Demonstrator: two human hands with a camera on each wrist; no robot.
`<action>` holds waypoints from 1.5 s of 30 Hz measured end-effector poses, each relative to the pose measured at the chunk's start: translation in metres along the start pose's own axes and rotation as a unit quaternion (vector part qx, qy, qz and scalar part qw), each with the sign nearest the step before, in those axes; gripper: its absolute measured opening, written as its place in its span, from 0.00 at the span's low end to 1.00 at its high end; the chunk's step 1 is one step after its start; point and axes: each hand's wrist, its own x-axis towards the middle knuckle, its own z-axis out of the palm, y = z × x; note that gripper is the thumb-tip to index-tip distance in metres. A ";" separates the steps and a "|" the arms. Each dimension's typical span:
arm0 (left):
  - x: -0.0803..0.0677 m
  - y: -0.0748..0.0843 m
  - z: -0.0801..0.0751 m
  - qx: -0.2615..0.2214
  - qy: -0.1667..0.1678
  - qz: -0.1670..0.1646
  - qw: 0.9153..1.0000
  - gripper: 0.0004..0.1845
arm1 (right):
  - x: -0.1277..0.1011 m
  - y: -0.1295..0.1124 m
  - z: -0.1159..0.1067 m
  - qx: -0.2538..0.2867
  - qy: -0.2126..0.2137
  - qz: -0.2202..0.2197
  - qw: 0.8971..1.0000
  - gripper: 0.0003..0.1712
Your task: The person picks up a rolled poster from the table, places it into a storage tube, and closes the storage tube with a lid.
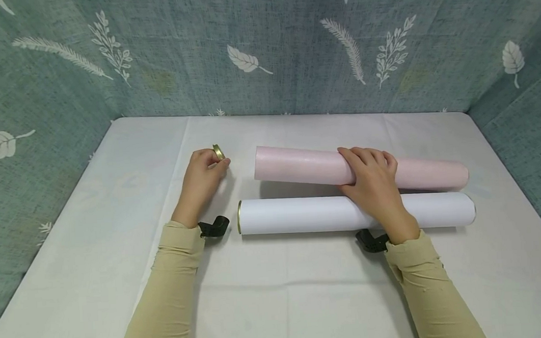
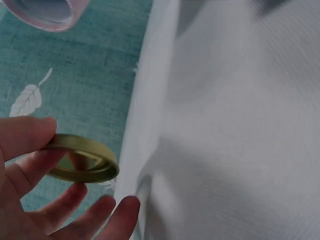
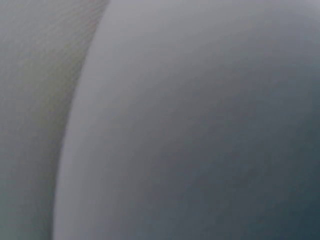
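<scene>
Between thumb and fingers my left hand [image 1: 205, 175] pinches a round gold metal lid [image 2: 85, 159], held off the left end of a pink cardboard tube [image 1: 302, 166]. In the left wrist view the tube's near end shows as an uncapped, hollow opening. My right hand [image 1: 373, 184] grips the pink tube around its middle, fingers over the top and thumb on the near side. A white cardboard tube [image 1: 296, 215] lies in front of the pink one, under the right wrist, with a gold rim on its left end. The right wrist view is filled by a blurred pale curved surface.
Both tubes lie over a table with a white cloth [image 1: 259, 302]. Green-blue fabric with white leaf prints [image 1: 282, 46] hangs behind the table and at both sides. A black wrist camera [image 1: 216, 227] sticks out beside the left wrist, another black camera [image 1: 371, 241] beside the right.
</scene>
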 end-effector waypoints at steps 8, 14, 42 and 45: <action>-0.003 0.009 -0.001 -0.064 -0.083 0.016 0.994 0.16 | 0.000 0.000 0.001 0.001 0.001 0.001 1.000 0.41; -0.006 0.019 -0.003 -0.208 -0.179 0.003 0.962 0.18 | 0.000 0.000 0.001 0.000 0.004 -0.001 1.000 0.41; -0.011 0.033 -0.008 -0.196 -0.219 0.035 0.955 0.20 | 0.000 -0.001 -0.001 0.004 0.004 -0.020 1.000 0.43; -0.011 0.033 -0.007 -0.200 -0.223 0.034 0.953 0.19 | -0.001 -0.001 -0.001 0.005 0.002 -0.019 1.000 0.43</action>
